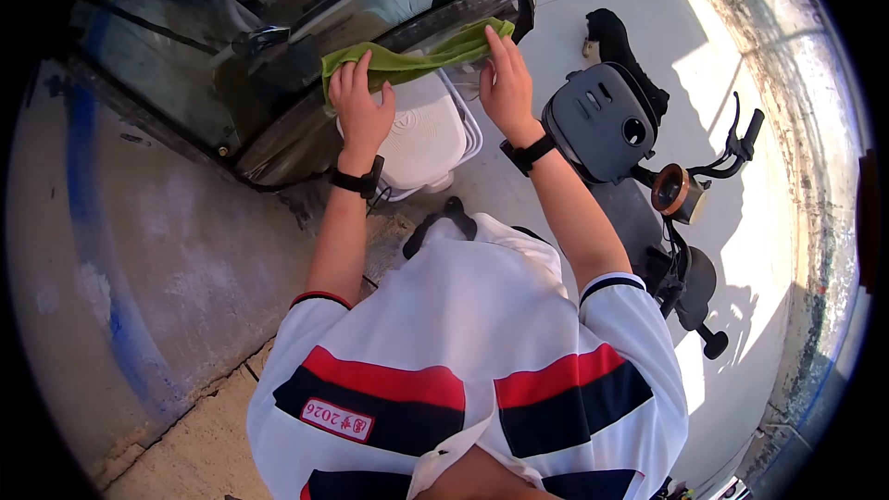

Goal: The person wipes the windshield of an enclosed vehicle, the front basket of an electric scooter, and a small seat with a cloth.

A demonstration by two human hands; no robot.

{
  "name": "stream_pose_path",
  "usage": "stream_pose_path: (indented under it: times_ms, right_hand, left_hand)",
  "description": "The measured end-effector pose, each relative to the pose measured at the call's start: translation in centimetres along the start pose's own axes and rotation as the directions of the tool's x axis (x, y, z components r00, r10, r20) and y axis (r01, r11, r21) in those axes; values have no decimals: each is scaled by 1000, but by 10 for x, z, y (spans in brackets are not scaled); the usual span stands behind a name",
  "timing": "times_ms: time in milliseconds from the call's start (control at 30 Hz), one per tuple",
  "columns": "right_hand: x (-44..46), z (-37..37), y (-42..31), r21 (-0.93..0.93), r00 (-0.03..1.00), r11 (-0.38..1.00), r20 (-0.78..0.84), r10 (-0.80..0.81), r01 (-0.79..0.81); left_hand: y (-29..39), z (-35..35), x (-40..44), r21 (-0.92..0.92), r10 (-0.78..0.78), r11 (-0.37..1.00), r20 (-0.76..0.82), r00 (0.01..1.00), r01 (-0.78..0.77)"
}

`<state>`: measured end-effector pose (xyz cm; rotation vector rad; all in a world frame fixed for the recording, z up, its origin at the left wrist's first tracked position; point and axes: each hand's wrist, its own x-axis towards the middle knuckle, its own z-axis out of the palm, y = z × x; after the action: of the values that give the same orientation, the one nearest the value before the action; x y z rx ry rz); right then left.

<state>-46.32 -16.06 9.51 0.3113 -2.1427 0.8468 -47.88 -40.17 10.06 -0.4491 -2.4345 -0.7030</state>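
A green cloth stretches between my two hands, bunched into a long strip along the lower edge of a dark-framed glass panel. My left hand has its fingers over the cloth's left end, the thumb standing apart. At the other end, the fingertips of my right hand are on the cloth, palm turned inward. Dark bands circle both wrists. Beneath and between the hands sits a white plastic container with a rounded, lid-like top. The undersides of the fingers are hidden.
To the right stands a scooter with a grey panel, a round copper-rimmed lamp and a handlebar grip. A black object lies beyond it. A worn wall runs along the far right. Dark shoes show below me.
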Motion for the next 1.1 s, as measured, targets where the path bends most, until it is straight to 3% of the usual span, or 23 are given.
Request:
stream_pose_path:
  times_ms: [333, 567, 700, 833, 867, 1000, 1100]
  right_hand:
    - [-65, -153, 36, -130, 939, 967, -296, 175, -221]
    - [-115, -234, 42, 9, 778, 884, -471, 416, -467]
    - [-136, -278, 34, 60, 694, 856, -558, 455, -513]
    - [-167, -331, 22, -100, 678, 867, -668, 306, -489]
    - [-178, -344, 20, -117, 667, 857, -683, 297, -502]
    - [-227, -388, -3, -100, 583, 782, -725, 366, -615]
    - [-263, -419, -19, -159, 522, 688, -774, 359, -708]
  left_hand:
    - [131, 51, 2, -327, 131, 940, 90, 987, -95]
    - [207, 69, -40, -431, 307, 875, 142, 941, -220]
    - [248, 83, -61, -505, 327, 842, 194, 925, -192]
    - [304, 102, -75, -603, 381, 776, 216, 899, -184]
    - [316, 112, -80, -600, 417, 762, 166, 894, -244]
    - [372, 138, -104, -751, 469, 636, 196, 861, -175]
    - [410, 152, -129, -786, 506, 617, 357, 785, -40]
